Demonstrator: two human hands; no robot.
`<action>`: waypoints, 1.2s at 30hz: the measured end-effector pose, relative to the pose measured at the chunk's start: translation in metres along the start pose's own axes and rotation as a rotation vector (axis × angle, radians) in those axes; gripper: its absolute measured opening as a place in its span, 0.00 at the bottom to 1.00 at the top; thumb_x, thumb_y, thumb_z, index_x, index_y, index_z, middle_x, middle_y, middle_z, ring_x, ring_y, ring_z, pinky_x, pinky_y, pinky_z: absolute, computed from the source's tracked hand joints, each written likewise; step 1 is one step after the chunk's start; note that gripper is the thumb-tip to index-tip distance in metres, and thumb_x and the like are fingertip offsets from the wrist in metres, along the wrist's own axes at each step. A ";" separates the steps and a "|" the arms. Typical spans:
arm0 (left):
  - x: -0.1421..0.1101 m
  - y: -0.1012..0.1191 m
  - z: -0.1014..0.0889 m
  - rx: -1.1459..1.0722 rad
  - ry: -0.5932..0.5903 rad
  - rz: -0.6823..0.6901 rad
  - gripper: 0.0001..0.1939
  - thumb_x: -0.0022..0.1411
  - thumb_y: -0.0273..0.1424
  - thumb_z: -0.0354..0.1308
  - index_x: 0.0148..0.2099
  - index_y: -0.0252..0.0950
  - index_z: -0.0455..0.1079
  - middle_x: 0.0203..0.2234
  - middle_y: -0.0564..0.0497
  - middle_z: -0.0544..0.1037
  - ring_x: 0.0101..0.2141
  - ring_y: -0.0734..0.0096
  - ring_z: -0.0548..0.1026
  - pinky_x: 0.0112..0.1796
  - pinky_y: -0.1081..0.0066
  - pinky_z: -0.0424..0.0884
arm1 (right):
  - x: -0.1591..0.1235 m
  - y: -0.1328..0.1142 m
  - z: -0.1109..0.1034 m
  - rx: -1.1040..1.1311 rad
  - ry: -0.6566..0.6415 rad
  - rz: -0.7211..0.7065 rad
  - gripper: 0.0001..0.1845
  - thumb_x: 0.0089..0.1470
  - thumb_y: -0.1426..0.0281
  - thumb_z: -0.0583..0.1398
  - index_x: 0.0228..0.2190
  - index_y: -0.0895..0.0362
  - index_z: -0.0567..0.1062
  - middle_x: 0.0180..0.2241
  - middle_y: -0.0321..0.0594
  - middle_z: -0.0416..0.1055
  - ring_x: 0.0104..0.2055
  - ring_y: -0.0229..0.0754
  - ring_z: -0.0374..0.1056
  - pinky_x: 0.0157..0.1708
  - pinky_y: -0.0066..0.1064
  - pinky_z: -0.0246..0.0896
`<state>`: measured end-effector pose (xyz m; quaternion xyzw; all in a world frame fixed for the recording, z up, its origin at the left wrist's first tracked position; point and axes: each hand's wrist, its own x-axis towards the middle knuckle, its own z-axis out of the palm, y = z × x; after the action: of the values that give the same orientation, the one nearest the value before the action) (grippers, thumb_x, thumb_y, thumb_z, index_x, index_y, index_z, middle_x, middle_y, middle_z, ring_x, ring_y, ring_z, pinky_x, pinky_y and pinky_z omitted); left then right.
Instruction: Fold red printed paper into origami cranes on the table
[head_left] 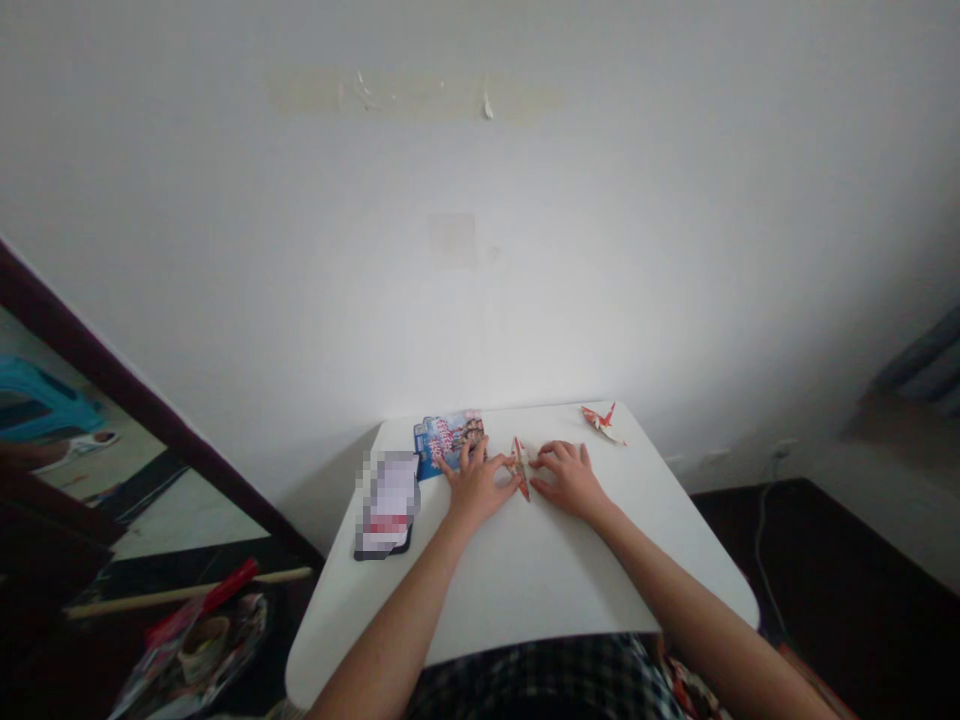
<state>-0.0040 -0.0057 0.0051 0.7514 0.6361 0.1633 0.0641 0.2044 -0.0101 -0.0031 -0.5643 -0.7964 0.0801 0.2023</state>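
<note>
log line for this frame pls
left hand: pressing folded paper | right hand: pressing same | finished crane: far right, untouched | table: white

both hands [525, 480] pressing folded paper [520, 466], white table [525, 570], paper crane [601, 420]

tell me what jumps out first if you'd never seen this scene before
Both hands meet mid-table: the left hand and right hand press a narrow red-patterned folded paper between them on the white table. A finished paper crane sits at the far right corner, and a colourful printed sheet lies far left.
</note>
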 end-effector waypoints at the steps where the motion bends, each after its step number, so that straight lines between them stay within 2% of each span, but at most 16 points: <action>1: -0.001 0.001 -0.001 0.008 -0.006 0.004 0.20 0.61 0.54 0.59 0.53 0.58 0.76 0.71 0.50 0.58 0.70 0.39 0.50 0.59 0.20 0.35 | 0.000 0.001 0.000 0.001 0.002 -0.006 0.15 0.59 0.59 0.63 0.48 0.47 0.77 0.55 0.42 0.68 0.63 0.53 0.58 0.65 0.70 0.38; 7: -0.003 0.002 -0.004 0.063 -0.098 0.007 0.29 0.58 0.57 0.59 0.59 0.55 0.72 0.72 0.45 0.54 0.71 0.38 0.44 0.60 0.22 0.34 | 0.000 0.002 -0.001 0.002 0.003 -0.037 0.19 0.55 0.57 0.67 0.47 0.47 0.77 0.56 0.42 0.68 0.63 0.55 0.58 0.64 0.72 0.38; 14: -0.005 0.001 -0.010 0.093 -0.173 0.044 0.39 0.55 0.61 0.58 0.64 0.52 0.67 0.74 0.42 0.47 0.72 0.36 0.38 0.60 0.22 0.33 | 0.000 0.004 0.001 0.004 0.006 -0.051 0.19 0.55 0.56 0.67 0.47 0.47 0.77 0.56 0.44 0.68 0.63 0.56 0.58 0.64 0.73 0.39; 22: -0.003 -0.005 -0.009 0.078 -0.230 0.059 0.46 0.50 0.66 0.58 0.68 0.55 0.62 0.75 0.43 0.41 0.72 0.34 0.37 0.60 0.22 0.33 | 0.000 0.005 0.001 0.007 0.006 -0.053 0.19 0.54 0.57 0.67 0.47 0.47 0.77 0.55 0.44 0.68 0.63 0.56 0.59 0.63 0.74 0.39; 24: -0.002 -0.008 -0.010 0.070 -0.244 0.060 0.45 0.50 0.66 0.58 0.67 0.60 0.62 0.75 0.46 0.42 0.72 0.33 0.38 0.59 0.21 0.33 | 0.000 0.004 0.000 0.003 0.005 -0.052 0.19 0.54 0.57 0.67 0.47 0.47 0.77 0.55 0.43 0.68 0.63 0.56 0.59 0.64 0.73 0.39; 27: 0.000 -0.010 -0.013 0.054 -0.237 0.037 0.36 0.55 0.64 0.55 0.64 0.65 0.65 0.75 0.51 0.43 0.72 0.33 0.39 0.58 0.20 0.35 | -0.001 0.003 -0.001 -0.005 0.002 -0.048 0.21 0.53 0.56 0.67 0.47 0.48 0.76 0.56 0.44 0.68 0.63 0.56 0.58 0.64 0.72 0.39; 30: 0.001 -0.010 -0.013 0.055 -0.191 0.019 0.31 0.58 0.61 0.55 0.62 0.65 0.68 0.75 0.53 0.44 0.72 0.34 0.39 0.59 0.21 0.37 | -0.001 0.004 -0.001 0.004 0.000 -0.052 0.24 0.51 0.53 0.68 0.48 0.48 0.76 0.56 0.45 0.68 0.63 0.57 0.58 0.64 0.73 0.38; 36: 0.001 -0.008 -0.011 0.037 -0.160 0.000 0.28 0.59 0.60 0.56 0.60 0.65 0.71 0.75 0.54 0.46 0.72 0.33 0.40 0.59 0.21 0.37 | -0.002 0.005 -0.003 0.017 -0.027 -0.060 0.29 0.48 0.49 0.68 0.49 0.48 0.76 0.56 0.46 0.68 0.64 0.58 0.58 0.65 0.72 0.36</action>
<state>-0.0153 -0.0046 0.0131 0.7631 0.6319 0.0910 0.1009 0.2102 -0.0103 -0.0028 -0.5373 -0.8149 0.0881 0.1988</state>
